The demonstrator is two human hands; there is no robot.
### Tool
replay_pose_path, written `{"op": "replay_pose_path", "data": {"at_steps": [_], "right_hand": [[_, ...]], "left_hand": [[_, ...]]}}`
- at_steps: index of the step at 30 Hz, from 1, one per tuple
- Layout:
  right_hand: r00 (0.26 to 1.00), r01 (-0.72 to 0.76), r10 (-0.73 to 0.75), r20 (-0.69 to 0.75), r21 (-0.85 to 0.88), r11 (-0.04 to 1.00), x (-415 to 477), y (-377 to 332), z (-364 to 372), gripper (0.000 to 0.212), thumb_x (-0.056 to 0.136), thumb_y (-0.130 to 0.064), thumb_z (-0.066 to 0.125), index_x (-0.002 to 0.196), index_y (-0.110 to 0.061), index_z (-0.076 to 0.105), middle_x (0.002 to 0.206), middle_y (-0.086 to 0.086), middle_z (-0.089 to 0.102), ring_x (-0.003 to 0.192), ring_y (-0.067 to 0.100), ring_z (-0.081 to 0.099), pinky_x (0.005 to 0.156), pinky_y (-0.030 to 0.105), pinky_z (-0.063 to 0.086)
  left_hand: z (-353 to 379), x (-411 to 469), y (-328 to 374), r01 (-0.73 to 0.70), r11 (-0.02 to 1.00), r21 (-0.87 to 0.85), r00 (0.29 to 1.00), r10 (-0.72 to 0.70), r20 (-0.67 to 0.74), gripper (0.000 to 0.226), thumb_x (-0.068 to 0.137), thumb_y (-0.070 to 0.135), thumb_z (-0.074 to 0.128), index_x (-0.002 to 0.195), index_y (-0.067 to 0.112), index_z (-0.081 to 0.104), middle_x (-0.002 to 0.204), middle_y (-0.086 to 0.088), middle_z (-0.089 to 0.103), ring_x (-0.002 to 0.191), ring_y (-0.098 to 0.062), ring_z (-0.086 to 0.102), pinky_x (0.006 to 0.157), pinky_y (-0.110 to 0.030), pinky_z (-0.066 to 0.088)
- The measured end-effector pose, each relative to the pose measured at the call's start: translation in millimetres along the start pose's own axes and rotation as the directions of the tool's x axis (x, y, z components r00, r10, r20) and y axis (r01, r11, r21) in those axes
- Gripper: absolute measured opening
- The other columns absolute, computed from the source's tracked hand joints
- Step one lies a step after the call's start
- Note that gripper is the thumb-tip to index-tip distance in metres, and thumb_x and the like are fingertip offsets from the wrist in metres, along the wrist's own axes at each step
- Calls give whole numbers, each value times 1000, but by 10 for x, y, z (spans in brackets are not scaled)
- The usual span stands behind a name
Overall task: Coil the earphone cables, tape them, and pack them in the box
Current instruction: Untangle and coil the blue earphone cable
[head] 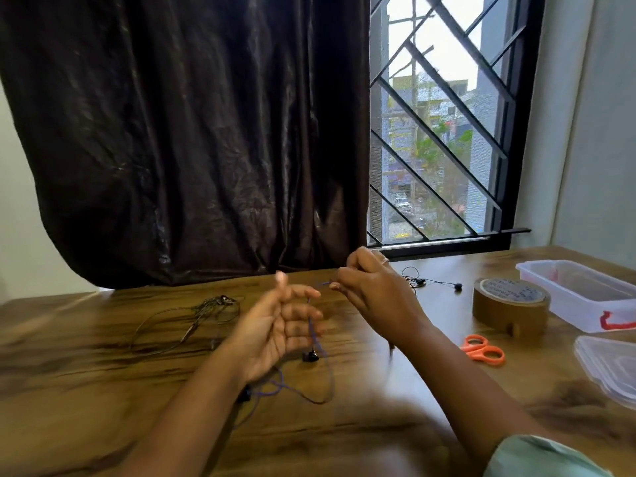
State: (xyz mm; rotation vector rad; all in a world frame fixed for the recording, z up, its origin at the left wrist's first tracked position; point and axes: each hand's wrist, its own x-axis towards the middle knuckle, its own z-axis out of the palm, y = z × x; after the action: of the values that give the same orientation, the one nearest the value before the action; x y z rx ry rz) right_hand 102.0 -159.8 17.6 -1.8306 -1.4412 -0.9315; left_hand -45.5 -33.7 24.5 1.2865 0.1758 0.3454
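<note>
A purple earphone cable (312, 333) hangs over the fingers of my left hand (275, 330), which is held palm up with loosely spread fingers above the table. One end runs up to my right hand (373, 294), whose fingertips pinch it. The rest trails in loops on the table (306, 395), with a dark earbud (310, 356) dangling below my left hand. A dark tangled earphone (206, 313) lies at the left. A black earphone (425, 281) lies behind my right hand. A brown tape roll (511, 306) and a clear box (578, 290) stand at the right.
Orange-handled scissors (483, 349) lie in front of the tape roll. A clear lid (609, 364) rests at the right edge of the wooden table (103, 373). A dark curtain (192, 132) and a barred window (437, 132) stand behind the table.
</note>
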Motion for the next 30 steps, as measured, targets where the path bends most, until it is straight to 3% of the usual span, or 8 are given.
{"op": "replay_pose_path", "data": {"at_steps": [3,6,8,11,14,18,25,30], "right_hand": [[1000,-23,23,-5,13,1000,9,-23,-6,25,91,-46,45,84,-27,60,79,-10,46,68,6,41,54,22,35],[993,-113,118,-13,191,975,24,-30,-7,17,93,-38,51,93,-28,65,79,-12,58,66,6,54,57,24,44],[977,-196,214,7,428,882,43,-36,5,9,92,-22,59,91,-24,68,78,-12,65,70,3,60,62,15,44],[945,-325,268,190,643,694,58,-82,16,14,88,-9,62,89,-20,71,78,-8,70,77,2,64,71,16,48],[891,-453,231,392,806,380,64,-170,-18,19,90,3,53,88,-7,69,82,1,71,79,12,67,73,23,54],[802,-574,209,559,819,10,80,-196,-122,26,94,-9,44,82,1,65,77,15,66,71,23,65,64,26,55],[782,-608,366,505,749,266,52,-9,-173,6,88,-3,61,85,-6,65,68,5,65,56,6,61,52,16,51],[857,-515,459,234,352,782,-31,244,-107,28,88,-2,59,75,-27,61,71,0,65,44,5,54,50,18,48]], "left_hand": [[36,65,-44,-174,982,-78,971,158,-179,15,98,17,38,102,16,53,64,-5,61,46,-18,64,44,-27,54],[-23,96,-51,-247,966,-80,946,223,-235,33,98,7,40,119,32,44,103,-1,66,56,-22,67,41,-24,51],[-19,93,-87,-234,963,132,952,254,-170,43,96,9,46,125,41,42,120,6,60,55,-18,65,41,-23,49],[-3,136,-206,-301,844,443,933,357,-46,49,91,12,57,130,39,44,115,15,63,48,-12,56,43,-23,45],[25,170,-287,-338,773,537,922,385,26,39,91,16,58,123,36,51,94,-2,67,46,-9,54,44,-23,44],[21,153,-298,-386,579,718,860,507,53,19,93,20,56,110,21,63,81,3,68,49,-3,55,49,-21,45],[-242,145,-140,-114,-93,989,598,789,143,35,93,50,33,87,28,60,87,15,57,75,-6,48,59,-26,40],[-297,182,-155,-130,17,991,681,728,77,33,94,47,33,75,28,53,73,14,57,74,-5,50,66,-26,33]]}}
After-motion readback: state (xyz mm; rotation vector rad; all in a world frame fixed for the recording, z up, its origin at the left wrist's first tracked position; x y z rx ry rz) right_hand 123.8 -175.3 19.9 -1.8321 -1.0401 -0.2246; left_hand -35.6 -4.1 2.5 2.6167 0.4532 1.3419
